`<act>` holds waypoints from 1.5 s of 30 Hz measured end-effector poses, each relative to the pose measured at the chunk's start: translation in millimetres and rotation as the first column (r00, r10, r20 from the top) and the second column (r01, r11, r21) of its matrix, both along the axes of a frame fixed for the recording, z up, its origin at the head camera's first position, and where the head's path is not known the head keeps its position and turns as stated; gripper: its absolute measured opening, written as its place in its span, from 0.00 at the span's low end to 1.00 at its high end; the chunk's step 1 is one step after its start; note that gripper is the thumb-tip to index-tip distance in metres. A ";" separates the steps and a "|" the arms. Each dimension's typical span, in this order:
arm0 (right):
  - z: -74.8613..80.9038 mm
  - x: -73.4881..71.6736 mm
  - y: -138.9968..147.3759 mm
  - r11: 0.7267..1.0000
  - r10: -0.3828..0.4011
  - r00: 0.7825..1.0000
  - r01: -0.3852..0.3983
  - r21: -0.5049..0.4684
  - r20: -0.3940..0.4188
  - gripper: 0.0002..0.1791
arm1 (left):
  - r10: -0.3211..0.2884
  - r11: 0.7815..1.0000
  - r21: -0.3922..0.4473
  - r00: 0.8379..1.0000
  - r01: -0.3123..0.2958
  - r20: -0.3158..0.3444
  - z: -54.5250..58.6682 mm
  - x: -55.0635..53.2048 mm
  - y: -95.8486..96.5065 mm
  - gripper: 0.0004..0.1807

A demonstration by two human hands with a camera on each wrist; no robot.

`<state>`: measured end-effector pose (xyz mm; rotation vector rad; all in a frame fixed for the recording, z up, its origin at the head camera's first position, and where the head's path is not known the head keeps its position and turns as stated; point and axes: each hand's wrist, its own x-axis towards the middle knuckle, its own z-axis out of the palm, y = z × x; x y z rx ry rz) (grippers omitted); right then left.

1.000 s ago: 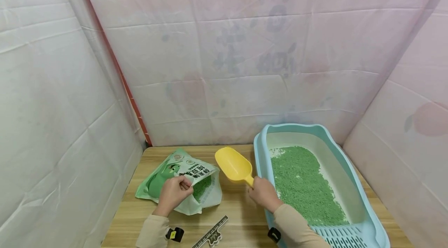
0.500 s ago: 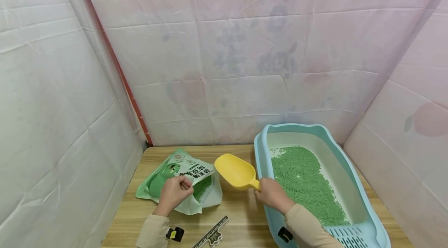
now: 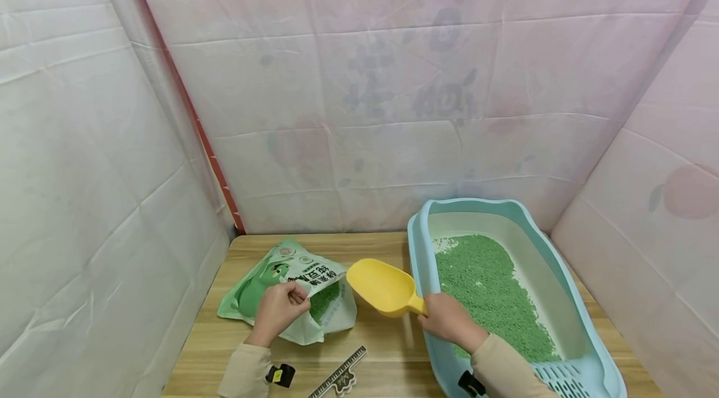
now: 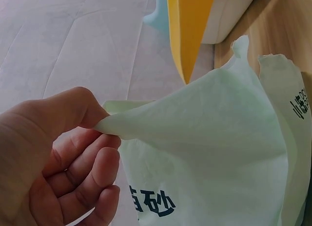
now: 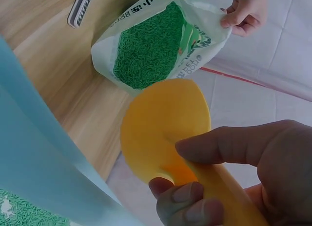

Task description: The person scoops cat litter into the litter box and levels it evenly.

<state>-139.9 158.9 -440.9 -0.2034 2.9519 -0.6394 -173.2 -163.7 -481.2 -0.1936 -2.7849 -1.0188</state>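
In the head view, my left hand (image 3: 283, 310) pinches the upper edge of a green and white cat litter bag (image 3: 269, 289) lying on the table. The left wrist view shows thumb and forefinger on that edge, lifting it into a fold. Green pellets (image 5: 148, 48) fill the bag's open mouth in the right wrist view. My right hand (image 3: 451, 321) grips the handle of a yellow scoop (image 3: 384, 286). The scoop's bowl, with no pellets showing in it, hangs between the bag and the litter box, its tip by the bag's mouth.
A pale blue litter box (image 3: 418, 248) stands at the right, its floor largely covered in green pellets (image 3: 489, 295). A slotted grate (image 3: 562, 378) sits at its near end. A ruler-like clip (image 3: 339, 374) lies near the table's front. Fabric sheets (image 3: 365, 105) wall the table.
My right hand has moved right and nearer with the yellow scoop, lowering it in the head view. My left hand and the bag have stayed put.
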 end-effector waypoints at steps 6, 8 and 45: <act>-0.5 4.0 2.2 1.000 0.028 0.999 -0.028 0.015 0.019 0.16 | 0.002 1.000 -0.011 1.000 -0.002 -0.016 -0.4 -0.2 -0.8 0.07; -1.9 4.8 2.2 0.999 0.033 0.999 -0.034 0.019 0.035 0.16 | 0.003 1.000 -0.011 1.000 -0.003 -0.013 -0.2 -0.3 -0.7 0.07; -27.3 0.7 -17.9 0.983 0.178 0.978 -0.181 0.025 0.106 0.12 | 0.015 1.000 0.012 1.000 -0.015 0.003 -2.3 -2.2 1.7 0.08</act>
